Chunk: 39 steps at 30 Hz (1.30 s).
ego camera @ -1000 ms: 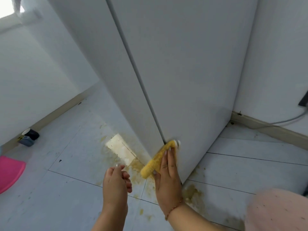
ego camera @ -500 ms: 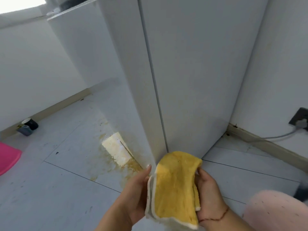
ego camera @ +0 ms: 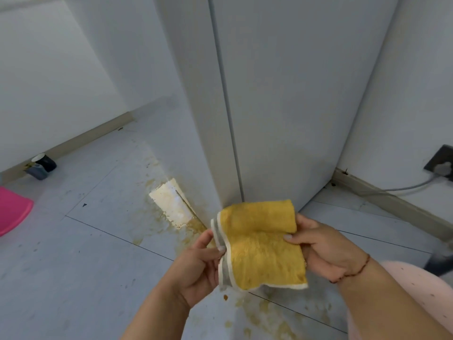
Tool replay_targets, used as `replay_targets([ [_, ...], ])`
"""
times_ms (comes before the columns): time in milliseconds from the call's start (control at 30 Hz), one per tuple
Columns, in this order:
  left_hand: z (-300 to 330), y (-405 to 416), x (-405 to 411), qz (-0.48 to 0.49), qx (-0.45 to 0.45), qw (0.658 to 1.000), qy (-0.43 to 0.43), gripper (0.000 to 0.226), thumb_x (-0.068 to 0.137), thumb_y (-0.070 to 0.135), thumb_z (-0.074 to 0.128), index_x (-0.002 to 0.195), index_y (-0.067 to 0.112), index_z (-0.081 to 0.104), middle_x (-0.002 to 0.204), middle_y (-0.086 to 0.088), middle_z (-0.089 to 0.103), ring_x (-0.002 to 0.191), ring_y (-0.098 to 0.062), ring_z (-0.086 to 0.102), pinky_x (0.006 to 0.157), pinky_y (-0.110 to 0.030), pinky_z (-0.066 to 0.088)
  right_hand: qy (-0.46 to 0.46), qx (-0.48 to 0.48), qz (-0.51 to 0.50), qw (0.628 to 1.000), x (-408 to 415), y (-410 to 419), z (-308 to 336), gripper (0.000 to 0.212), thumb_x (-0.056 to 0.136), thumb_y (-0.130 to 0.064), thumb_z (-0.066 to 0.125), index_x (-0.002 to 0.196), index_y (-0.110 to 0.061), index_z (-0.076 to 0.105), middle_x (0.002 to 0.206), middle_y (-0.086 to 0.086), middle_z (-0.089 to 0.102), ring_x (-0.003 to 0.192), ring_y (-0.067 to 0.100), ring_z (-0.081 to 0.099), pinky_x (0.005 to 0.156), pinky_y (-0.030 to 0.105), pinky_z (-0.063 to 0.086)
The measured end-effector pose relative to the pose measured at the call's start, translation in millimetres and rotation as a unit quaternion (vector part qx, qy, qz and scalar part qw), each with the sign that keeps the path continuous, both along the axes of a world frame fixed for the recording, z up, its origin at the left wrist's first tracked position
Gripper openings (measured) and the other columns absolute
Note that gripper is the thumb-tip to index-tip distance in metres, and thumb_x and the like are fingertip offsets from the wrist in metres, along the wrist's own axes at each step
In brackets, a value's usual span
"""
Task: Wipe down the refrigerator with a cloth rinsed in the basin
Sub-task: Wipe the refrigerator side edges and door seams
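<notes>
A yellow cloth [ego camera: 262,244] with a white hem hangs folded in front of the white refrigerator's [ego camera: 282,94] bottom corner, clear of its surface. My left hand [ego camera: 198,266] pinches the cloth's left hemmed edge. My right hand [ego camera: 326,246] grips its right side, thumb on top. A pink basin [ego camera: 13,212] shows partly at the left edge of the floor.
Brownish stains [ego camera: 157,217] spread over the grey floor tiles around a white block [ego camera: 171,204] at the fridge's foot and near me. A dark cup [ego camera: 41,165] lies by the left skirting. A wall socket [ego camera: 441,163] with a grey cable sits at right. My pink-clad knee [ego camera: 404,303] is lower right.
My right hand took the cloth off the fridge's bottom corner and lifted it. My left hand came up and took its left edge; the cloth now hangs opened between both hands.
</notes>
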<state>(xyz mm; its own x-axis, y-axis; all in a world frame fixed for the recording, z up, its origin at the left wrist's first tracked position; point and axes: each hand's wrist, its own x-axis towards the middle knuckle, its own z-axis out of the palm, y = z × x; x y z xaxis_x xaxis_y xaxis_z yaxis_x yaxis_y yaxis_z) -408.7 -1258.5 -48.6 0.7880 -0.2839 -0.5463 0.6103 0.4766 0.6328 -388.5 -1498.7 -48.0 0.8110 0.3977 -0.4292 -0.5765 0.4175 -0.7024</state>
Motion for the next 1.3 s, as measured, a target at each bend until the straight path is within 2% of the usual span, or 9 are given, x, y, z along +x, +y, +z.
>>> replay_targets([
  [133, 4, 4, -3, 0.001, -0.057, 0.998, 0.02, 0.019, 0.064, 0.002, 0.06, 0.078, -0.008, 0.067, 0.082, -0.027, 0.065, 0.067, -0.038, 0.066, 0.061, -0.045, 0.058, -0.004, 0.011, 0.025, 1.0, -1, -4, 5, 0.05, 0.05, -0.041, 0.075, 0.064, 0.007, 0.07, 0.113, 0.023, 0.066, 0.1, 0.036, 0.065, 0.078, 0.047, 0.055],
  [467, 40, -21, -2, 0.054, 0.238, 0.954, -0.176, 0.034, 0.058, -0.005, 0.083, 0.074, 0.015, 0.059, 0.076, -0.014, 0.051, 0.064, -0.027, 0.051, 0.059, -0.04, 0.049, 0.114, -0.146, -0.223, 0.957, -17, 46, -7, 0.045, 0.091, -0.045, 0.054, 0.117, -0.008, 0.056, 0.102, 0.013, 0.059, 0.093, 0.027, 0.057, 0.084, 0.044, 0.045],
  [533, 51, -31, -5, 0.01, 0.351, 0.899, -0.261, 0.031, 0.063, -0.001, 0.078, 0.078, 0.021, 0.062, 0.076, -0.014, 0.055, 0.067, -0.024, 0.055, 0.063, -0.043, 0.053, 0.117, -0.06, -0.221, 0.966, -22, 58, 11, 0.051, 0.09, -0.054, 0.047, 0.12, -0.014, 0.058, 0.11, 0.015, 0.06, 0.101, 0.032, 0.059, 0.085, 0.047, 0.046],
  [667, 76, -43, -10, -0.104, 0.254, 0.898, -0.344, 0.034, 0.068, 0.02, 0.077, 0.101, 0.02, 0.066, 0.105, -0.009, 0.068, 0.1, -0.017, 0.064, 0.084, -0.034, 0.054, 0.105, 0.182, -0.134, 0.969, -27, 63, 54, 0.084, 0.05, -0.045, 0.087, 0.115, 0.003, 0.066, 0.123, 0.029, 0.059, 0.11, 0.044, 0.059, 0.095, 0.054, 0.045],
  [767, 99, -36, -10, -0.001, 0.249, 0.883, -0.397, 0.033, 0.07, 0.03, 0.074, 0.101, 0.019, 0.069, 0.105, -0.007, 0.069, 0.099, -0.017, 0.066, 0.083, -0.03, 0.053, -0.042, 0.216, -0.247, 0.944, -18, 61, 78, 0.113, 0.027, -0.048, 0.093, 0.127, -0.009, 0.06, 0.122, 0.017, 0.064, 0.102, 0.032, 0.067, 0.077, 0.046, 0.057],
  [867, 116, -20, -2, 0.159, 0.267, 0.861, -0.402, 0.019, 0.073, 0.018, 0.067, 0.09, 0.009, 0.067, 0.084, -0.006, 0.068, 0.077, -0.022, 0.066, 0.067, -0.033, 0.056, -0.305, 0.066, -0.359, 0.88, -1, 76, 125, 0.089, 0.068, -0.071, 0.062, 0.143, -0.028, 0.039, 0.135, 0.0, 0.056, 0.116, 0.019, 0.06, 0.087, 0.04, 0.055],
  [1000, 119, -2, 12, 0.245, 0.309, 0.857, -0.331, 0.008, 0.088, 0.0, 0.054, 0.086, 0.005, 0.06, 0.074, -0.008, 0.061, 0.058, -0.02, 0.059, 0.05, -0.03, 0.049, -0.56, -0.215, -0.392, 0.697, 35, 126, 175, 0.062, 0.094, -0.056, 0.016, 0.148, -0.025, 0.023, 0.155, 0.005, 0.022, 0.143, 0.019, 0.023, 0.116, 0.046, 0.023],
  [1133, 108, 11, 21, 0.217, 0.356, 0.858, -0.301, 0.016, 0.093, 0.001, 0.045, 0.083, 0.005, 0.057, 0.07, -0.009, 0.057, 0.052, -0.017, 0.056, 0.047, -0.029, 0.046, -0.601, -0.357, -0.416, 0.581, 58, 166, 188, 0.06, 0.096, -0.034, 0.024, 0.144, 0.001, 0.031, 0.152, 0.024, 0.022, 0.144, 0.036, 0.014, 0.115, 0.052, 0.017],
  [1300, 100, 20, 37, 0.163, 0.391, 0.853, -0.304, 0.017, 0.093, 0.003, 0.045, 0.086, 0.006, 0.06, 0.066, -0.008, 0.057, 0.055, -0.02, 0.057, 0.05, -0.032, 0.048, -0.599, -0.384, -0.435, 0.552, 71, 160, 145, 0.058, 0.097, -0.031, 0.029, 0.141, 0.006, 0.03, 0.148, 0.03, 0.026, 0.141, 0.042, 0.019, 0.116, 0.051, 0.02],
])
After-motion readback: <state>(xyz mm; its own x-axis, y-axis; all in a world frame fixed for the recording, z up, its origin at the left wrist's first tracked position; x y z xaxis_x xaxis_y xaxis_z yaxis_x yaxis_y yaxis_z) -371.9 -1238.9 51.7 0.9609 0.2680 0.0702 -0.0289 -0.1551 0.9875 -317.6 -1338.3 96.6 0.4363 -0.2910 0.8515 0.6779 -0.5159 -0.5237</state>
